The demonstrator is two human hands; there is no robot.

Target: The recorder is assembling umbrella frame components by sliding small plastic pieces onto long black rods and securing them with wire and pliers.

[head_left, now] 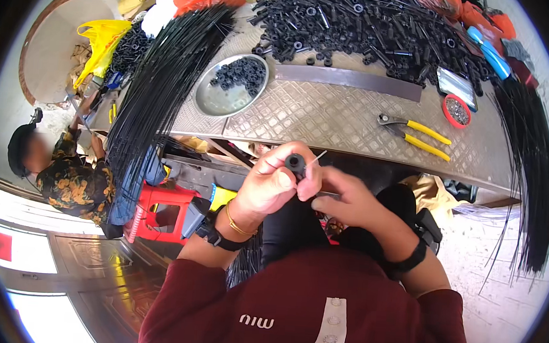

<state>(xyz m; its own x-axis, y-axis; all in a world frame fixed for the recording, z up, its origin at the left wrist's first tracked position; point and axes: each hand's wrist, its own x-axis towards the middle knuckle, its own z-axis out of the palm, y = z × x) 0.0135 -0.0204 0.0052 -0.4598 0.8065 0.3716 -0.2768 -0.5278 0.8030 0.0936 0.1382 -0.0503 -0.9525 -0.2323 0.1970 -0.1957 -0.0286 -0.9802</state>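
Note:
My left hand [262, 184] is closed in a pinch round a short black cylindrical piece [295, 163], its round end with a centre hole facing up. A thin pale wire [320, 155] sticks out beside that hand's fingers; where its other end goes is hidden. Close against it on the right, my right hand [350, 201] is curled with thumb and fingers drawn together. Its fingertips are partly behind the left hand, so what they grip cannot be made out. Both hands are above my lap, just in front of the workbench [277, 126].
Yellow-handled pliers [429, 132], a metal dish [211, 103] of black parts, a flat strip [349, 80], a phone [455, 82] and a red bowl [456, 111] lie on the bench. Behind is a black-parts heap [371, 29]. Black rod bundles [160, 83] flank both sides. A person [76, 175] works at left.

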